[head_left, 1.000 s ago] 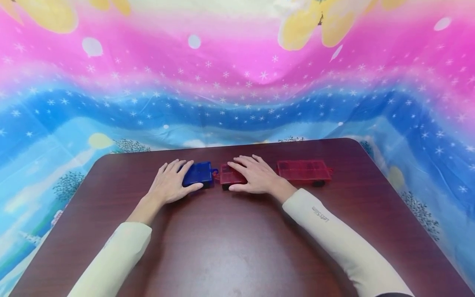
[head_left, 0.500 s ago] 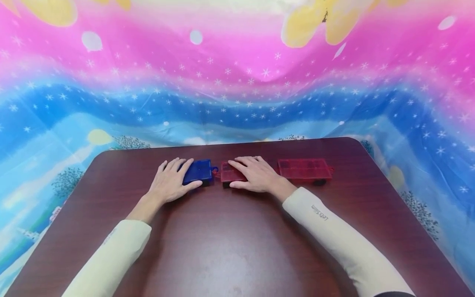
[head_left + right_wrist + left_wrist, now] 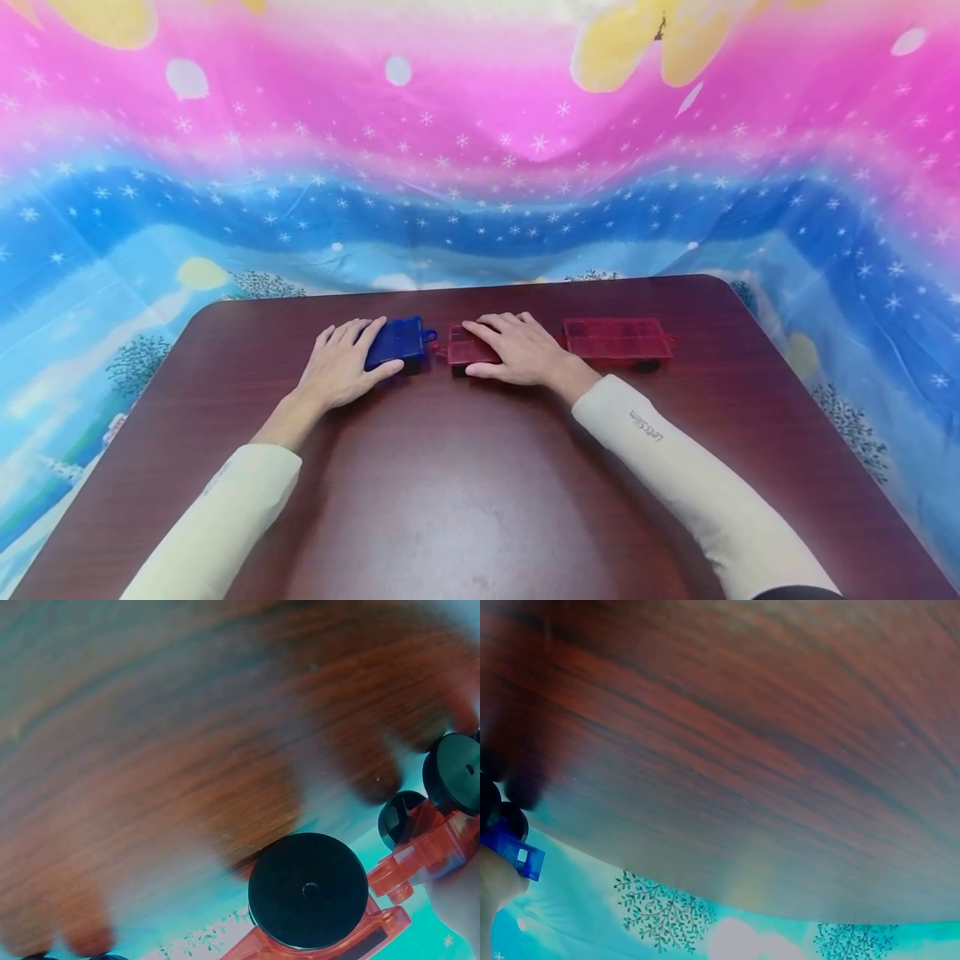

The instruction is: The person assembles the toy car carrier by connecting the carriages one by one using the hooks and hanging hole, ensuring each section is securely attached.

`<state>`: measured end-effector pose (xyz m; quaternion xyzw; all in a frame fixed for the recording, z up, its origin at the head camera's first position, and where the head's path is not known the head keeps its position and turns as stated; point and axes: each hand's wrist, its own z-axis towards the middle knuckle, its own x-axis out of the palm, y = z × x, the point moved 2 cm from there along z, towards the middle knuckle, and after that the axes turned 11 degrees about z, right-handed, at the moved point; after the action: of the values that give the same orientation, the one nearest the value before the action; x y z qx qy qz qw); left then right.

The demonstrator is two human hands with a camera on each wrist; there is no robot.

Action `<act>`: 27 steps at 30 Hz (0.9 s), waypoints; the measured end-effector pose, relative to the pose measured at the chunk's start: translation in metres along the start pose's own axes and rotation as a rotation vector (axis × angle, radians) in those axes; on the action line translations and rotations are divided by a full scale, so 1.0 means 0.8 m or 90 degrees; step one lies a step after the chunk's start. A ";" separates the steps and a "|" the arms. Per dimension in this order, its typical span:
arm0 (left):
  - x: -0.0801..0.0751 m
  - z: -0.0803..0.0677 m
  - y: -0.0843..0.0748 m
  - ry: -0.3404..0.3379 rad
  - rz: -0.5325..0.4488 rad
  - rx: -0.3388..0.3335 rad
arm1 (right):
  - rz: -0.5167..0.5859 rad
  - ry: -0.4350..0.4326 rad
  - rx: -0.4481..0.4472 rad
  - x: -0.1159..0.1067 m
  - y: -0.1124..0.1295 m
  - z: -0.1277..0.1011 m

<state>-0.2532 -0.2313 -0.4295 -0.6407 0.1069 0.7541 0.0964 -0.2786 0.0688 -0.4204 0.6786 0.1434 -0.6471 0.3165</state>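
My left hand (image 3: 337, 358) grips a see-through blue toy wagon (image 3: 396, 340), thumb on the near side and fingers over the far side. A blue loop (image 3: 429, 336) sticks out from its right end. In the left wrist view its black wheel (image 3: 514, 819) and a blue tab (image 3: 529, 861) show. My right hand (image 3: 517, 352) holds a smaller-looking red toy wagon (image 3: 463, 350), partly hidden beneath the palm. A red hitch (image 3: 438, 353) points left toward the blue loop; whether they link cannot be told.
A long red wagon (image 3: 618, 337) with compartments stands to the right. In the right wrist view its big black wheel (image 3: 307, 891) sits by a red coupling (image 3: 390, 881) between the wagons. The brown table (image 3: 450, 467) ends before a patterned cloth (image 3: 480, 167).
The left hand has shifted the blue wagon slightly left and up, so its loop sits higher than the red hitch. The right hand and red wagons look almost unmoved.
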 end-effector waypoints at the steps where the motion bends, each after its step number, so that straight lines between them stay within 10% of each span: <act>1: 0.000 -0.001 0.001 -0.002 -0.002 0.000 | 0.000 0.000 0.000 0.000 0.000 0.000; 27: -0.001 -0.007 0.000 -0.013 -0.010 0.014 | -0.003 -0.003 -0.004 -0.001 0.001 0.002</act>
<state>-0.2477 -0.2328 -0.4298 -0.6329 0.1092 0.7585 0.1103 -0.2790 0.0673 -0.4192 0.6758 0.1462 -0.6491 0.3171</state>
